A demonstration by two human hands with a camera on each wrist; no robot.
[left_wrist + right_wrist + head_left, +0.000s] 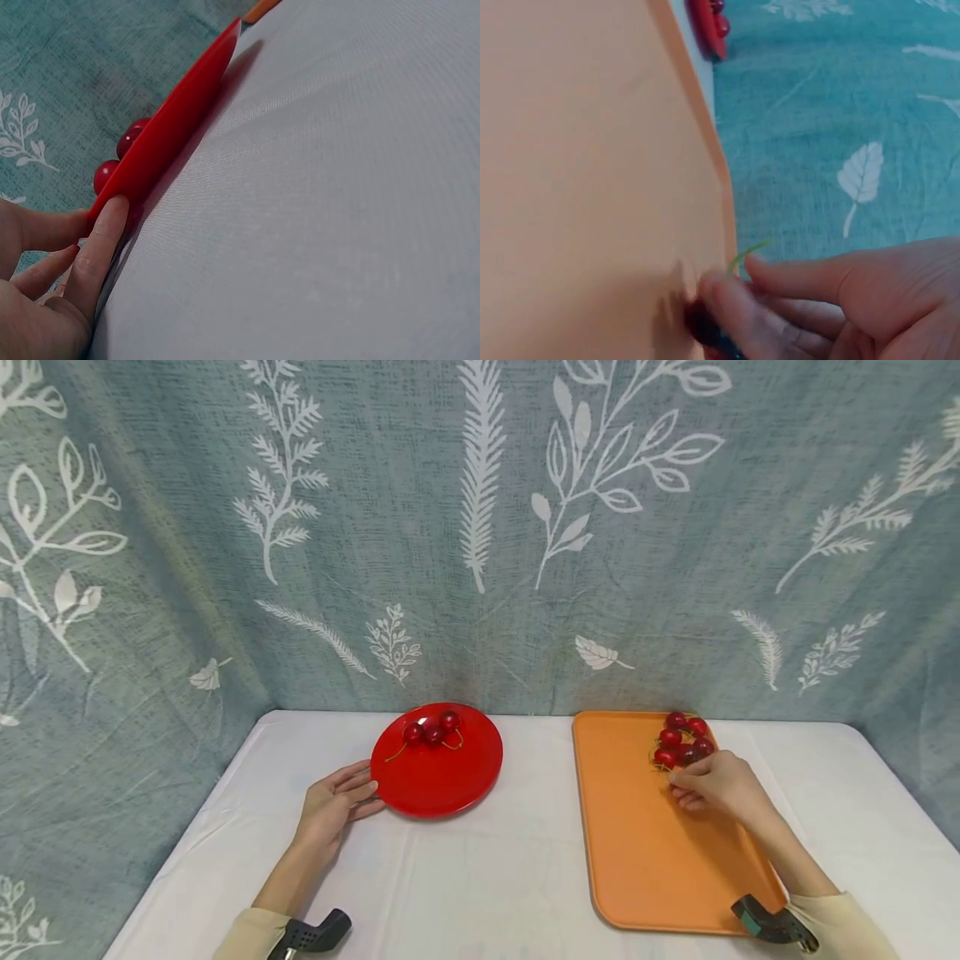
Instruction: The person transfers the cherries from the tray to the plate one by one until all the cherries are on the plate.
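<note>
At the left edge of a red plate (442, 785), my left hand (333, 802) pinches the rim. The left wrist view has fingers (101, 244) on both sides of the rim. Three dark red cherries (432, 732) with stems lie toward the plate's back. Over the right part of an orange tray (630, 843), my right hand (716, 785) pinches a cherry by its green stem (746, 255). That dark cherry (700, 322) shows beside the fingertips, partly hidden by them. Right behind this hand, several more cherries (678, 735) are clustered at the tray's back right.
Plate and tray stand apart on a white-covered table (536, 827). A blue-green curtain (420, 527) with white leaf prints hangs behind the table and along its sides. The tray has a low raised rim.
</note>
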